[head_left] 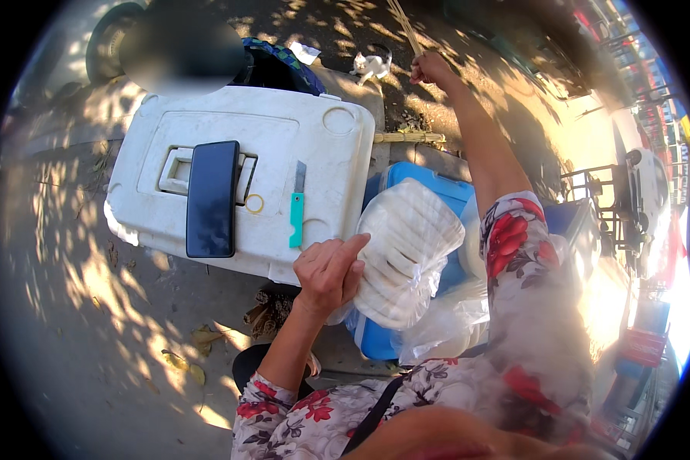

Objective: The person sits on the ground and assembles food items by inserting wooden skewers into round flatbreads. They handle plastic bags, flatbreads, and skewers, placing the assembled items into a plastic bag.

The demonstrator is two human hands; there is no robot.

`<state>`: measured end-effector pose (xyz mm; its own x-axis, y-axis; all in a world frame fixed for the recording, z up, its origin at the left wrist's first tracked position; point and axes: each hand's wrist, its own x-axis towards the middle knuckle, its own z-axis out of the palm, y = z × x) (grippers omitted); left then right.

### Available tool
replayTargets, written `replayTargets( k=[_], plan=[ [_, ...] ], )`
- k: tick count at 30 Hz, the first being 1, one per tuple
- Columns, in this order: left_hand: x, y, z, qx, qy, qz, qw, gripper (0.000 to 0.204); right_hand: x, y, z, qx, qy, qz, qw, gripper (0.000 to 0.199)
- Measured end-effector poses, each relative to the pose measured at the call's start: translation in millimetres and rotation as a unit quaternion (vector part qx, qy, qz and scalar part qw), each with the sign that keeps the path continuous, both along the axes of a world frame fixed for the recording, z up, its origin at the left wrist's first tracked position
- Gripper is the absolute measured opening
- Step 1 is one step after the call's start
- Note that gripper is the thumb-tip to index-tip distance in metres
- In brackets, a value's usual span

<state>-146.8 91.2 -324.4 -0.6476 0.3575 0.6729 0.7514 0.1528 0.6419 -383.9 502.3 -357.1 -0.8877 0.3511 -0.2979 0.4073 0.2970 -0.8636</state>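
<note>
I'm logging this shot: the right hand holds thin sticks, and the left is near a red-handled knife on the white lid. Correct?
Only the colour is wrong: in the head view, the knife near the left hand has a green handle.

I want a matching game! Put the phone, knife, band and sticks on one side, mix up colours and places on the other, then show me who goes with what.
Things:
1. Phone
2. Knife
3. Band
4. Sticks

Colours and places:
A. Green and grey
B. Held in the right hand
C. Black
D. Yellow and round

Pairs: 1-C, 2-A, 3-D, 4-B
</note>
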Motion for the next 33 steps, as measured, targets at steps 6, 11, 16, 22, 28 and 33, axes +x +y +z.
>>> replayTargets(
  k=[6,11,16,22,28,33],
  plan=[
    [19,-12,12,0.103,-0.094,-0.059,0.989,0.034,62,-71,147,-0.078,0.119,0.087,0.986,0.024],
    [47,-37,46,0.130,0.031,0.024,0.991,0.043,206,-161,235,-0.187,0.112,0.252,0.943,0.027],
    [124,-63,112,-0.063,0.205,0.039,0.976,0.052,442,-274,211,-0.359,-0.072,0.315,0.875,0.028],
    [220,-98,93,-0.166,0.177,-0.132,0.961,0.020,596,-327,155,-0.525,-0.073,0.287,0.798,0.039],
    [303,-60,76,0.152,-0.421,-0.329,0.831,0.032,628,-345,74,0.075,0.253,0.164,0.950,0.040],
    [317,-21,72,0.101,-0.457,-0.390,0.793,0.034,661,-335,82,-0.113,0.117,0.062,0.985,0.027]
  ],
)
